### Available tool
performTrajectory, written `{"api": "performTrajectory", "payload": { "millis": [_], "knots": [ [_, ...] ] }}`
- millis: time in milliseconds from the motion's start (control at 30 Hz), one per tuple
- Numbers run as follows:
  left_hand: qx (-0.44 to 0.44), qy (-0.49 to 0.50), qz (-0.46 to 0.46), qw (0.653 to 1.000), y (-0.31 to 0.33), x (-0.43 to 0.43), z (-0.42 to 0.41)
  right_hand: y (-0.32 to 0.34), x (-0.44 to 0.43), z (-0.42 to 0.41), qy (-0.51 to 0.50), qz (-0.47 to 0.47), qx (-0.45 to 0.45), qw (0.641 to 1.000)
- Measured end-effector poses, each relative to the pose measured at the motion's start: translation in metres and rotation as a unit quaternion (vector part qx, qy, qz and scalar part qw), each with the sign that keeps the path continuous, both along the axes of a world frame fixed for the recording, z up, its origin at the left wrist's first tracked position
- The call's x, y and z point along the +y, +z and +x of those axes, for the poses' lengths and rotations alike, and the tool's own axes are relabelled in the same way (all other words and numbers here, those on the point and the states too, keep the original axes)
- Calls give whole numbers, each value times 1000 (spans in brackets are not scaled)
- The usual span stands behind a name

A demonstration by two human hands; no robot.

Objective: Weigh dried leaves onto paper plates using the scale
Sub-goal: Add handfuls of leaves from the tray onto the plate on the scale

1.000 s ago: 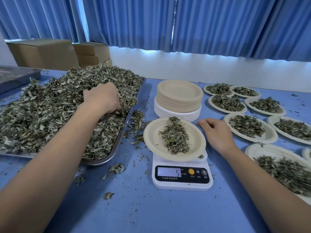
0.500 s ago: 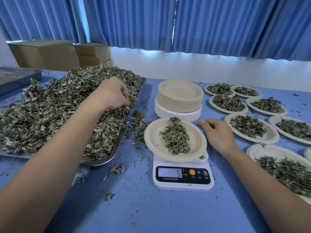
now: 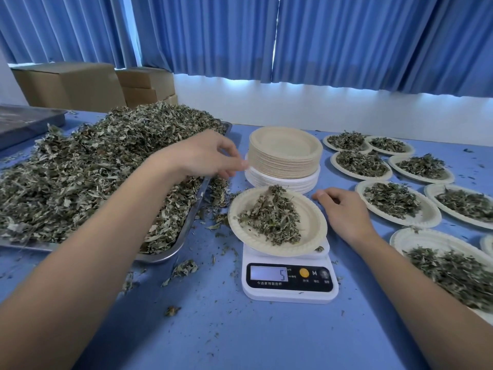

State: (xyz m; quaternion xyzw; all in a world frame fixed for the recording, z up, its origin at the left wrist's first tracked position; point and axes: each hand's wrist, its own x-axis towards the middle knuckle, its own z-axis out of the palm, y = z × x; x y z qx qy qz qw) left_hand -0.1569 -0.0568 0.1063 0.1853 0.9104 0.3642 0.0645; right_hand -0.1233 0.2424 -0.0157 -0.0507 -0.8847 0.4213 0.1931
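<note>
Now left hand (image 3: 205, 156) curls, hold unclear; right hand (image 3: 346, 212) lies relaxed beside one scale (image 3: 290, 292).

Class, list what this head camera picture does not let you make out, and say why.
1. Head view, left hand: its curled fingers hide whether it pinches anything.
2. Head view, white digital scale: the print under its display is too small to read.
3. Head view, nearest leaf-filled paper plate: cut off by the right edge.

Blue table (image 3: 240, 337), white scale (image 3: 290, 296), grey-green leaves (image 3: 270, 216)
</note>
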Motion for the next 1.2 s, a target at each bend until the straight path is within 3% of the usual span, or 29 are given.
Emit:
{"api": "performTrajectory", "payload": {
  "millis": [100, 200, 367, 633, 933, 1100, 1200],
  "knots": [
    [60, 110, -49, 991, -9, -20, -21, 0, 0, -1, -4, 0, -2, 1000],
    [52, 185, -154, 969, -26, -41, -35, -1, 1, -1, -8, 6, -3, 1000],
    [1, 184, -275, 944, -46, -49, -43, -1, 0, -3, -6, 16, -2, 1000],
    [42, 207, -289, 934, -48, -37, -35, -1, 0, -2, -5, 28, -8, 1000],
    [117, 271, -143, 945, -37, -37, -35, 1, -1, -1, -3, 33, -5, 999],
    [21, 221, -239, 945, -45, -33, -32, 2, -1, 0, 1, 37, -5, 999],
    [17, 209, -243, 947, -47, -33, -33, 2, -1, 0, 3, 35, -7, 999]
  ]
}}
